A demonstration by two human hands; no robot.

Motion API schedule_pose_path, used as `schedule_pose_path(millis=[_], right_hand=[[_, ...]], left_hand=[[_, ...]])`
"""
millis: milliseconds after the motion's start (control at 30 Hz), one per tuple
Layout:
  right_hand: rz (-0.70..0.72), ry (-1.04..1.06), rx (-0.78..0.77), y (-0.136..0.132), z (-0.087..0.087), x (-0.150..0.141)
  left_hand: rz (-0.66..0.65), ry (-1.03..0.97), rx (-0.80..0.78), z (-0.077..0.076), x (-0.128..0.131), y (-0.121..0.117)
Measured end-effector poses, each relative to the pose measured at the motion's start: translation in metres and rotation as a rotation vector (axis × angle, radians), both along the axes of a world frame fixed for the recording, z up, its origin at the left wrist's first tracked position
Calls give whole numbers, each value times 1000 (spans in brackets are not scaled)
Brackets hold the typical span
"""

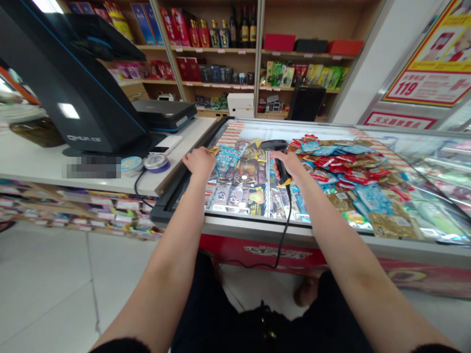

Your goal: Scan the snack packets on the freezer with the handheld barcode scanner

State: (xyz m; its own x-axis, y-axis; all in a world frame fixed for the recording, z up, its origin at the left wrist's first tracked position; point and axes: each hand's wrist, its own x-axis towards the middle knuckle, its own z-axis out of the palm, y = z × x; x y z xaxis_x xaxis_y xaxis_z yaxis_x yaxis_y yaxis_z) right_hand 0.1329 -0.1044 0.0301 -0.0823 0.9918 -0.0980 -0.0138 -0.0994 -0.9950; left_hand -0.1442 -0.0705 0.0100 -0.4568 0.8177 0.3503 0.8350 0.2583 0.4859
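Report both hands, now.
Left hand: curled; cannot tell whether it holds anything.
Right hand: closed, holding a corded barcode scanner.

Shop interior, one bay. Wooden wall shelving (217, 49) in tiers, holding boxed gift sets, dark wine bottles (243, 27) upright on the top shelf, and red and black gift boxes (279, 42) in the right-hand section. White square pillar (353, 63) beside the shelving. Red-and-yellow price poster (430, 63), printed 119, high on the right. White desk (33, 162) at left, carrying a black point-of-sale terminal (73, 83); low shelf of packets (84, 211) beneath it. Glass-topped display freezer (253, 223), centre, with red front panel (294, 252). Floor: pale square tiles (44, 279). Light: bright, even, white reflections on the terminal.
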Motion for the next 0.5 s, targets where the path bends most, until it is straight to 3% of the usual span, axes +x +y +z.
schedule_pose_path(millis=[100,233,367,500], right_hand=[[-53,-13,6,-2,5,9],[-118,2,26,-6,10,33],[-177,23,26,-12,15,66],[-257,26,22,-20,21,98]], left_hand=[[-64,-26,40,12,20,4],[-222,-118,52,21,67,13],[-446,-233,45,19,127,21],[-588,-266,13,14,185,31]])
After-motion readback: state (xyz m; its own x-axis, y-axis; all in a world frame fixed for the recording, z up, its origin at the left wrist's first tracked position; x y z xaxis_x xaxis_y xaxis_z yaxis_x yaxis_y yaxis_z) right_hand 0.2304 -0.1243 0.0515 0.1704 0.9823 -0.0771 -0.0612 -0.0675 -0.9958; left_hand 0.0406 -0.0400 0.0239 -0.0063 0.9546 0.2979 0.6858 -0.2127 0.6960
